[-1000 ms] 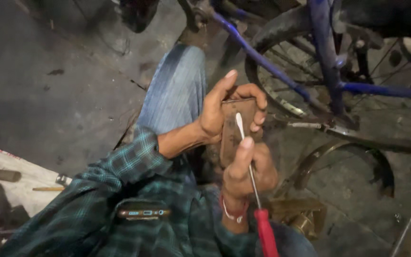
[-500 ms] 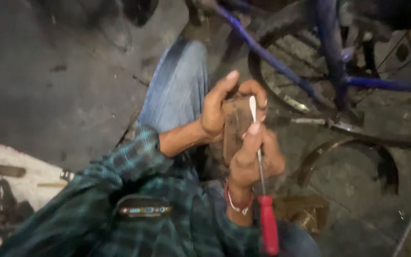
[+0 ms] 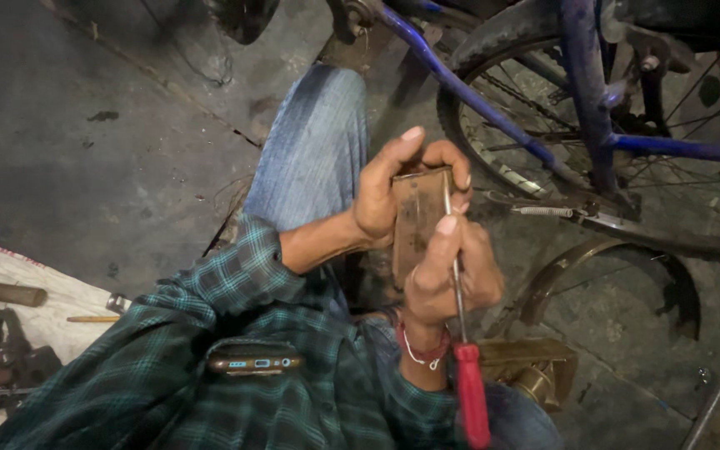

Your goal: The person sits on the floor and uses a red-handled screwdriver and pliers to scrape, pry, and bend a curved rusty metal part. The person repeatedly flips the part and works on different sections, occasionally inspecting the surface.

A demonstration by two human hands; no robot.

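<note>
Two hands meet above the lap: the left hand [image 3: 393, 187] grips a flat brown metal plate [image 3: 417, 218], the right hand [image 3: 452, 275] pinches a red-handled screwdriver [image 3: 462, 350] whose tip seemingly touches the plate's far edge, with a blue bicycle [image 3: 577, 108] right and a curved mudguard [image 3: 610, 267] on the floor.

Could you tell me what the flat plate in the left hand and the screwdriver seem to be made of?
Plate: probably metal, dull brownish and tarnished, with a thin rigid edge. Screwdriver: bright steel-looking shaft and a smooth red handle, likely plastic.
</note>
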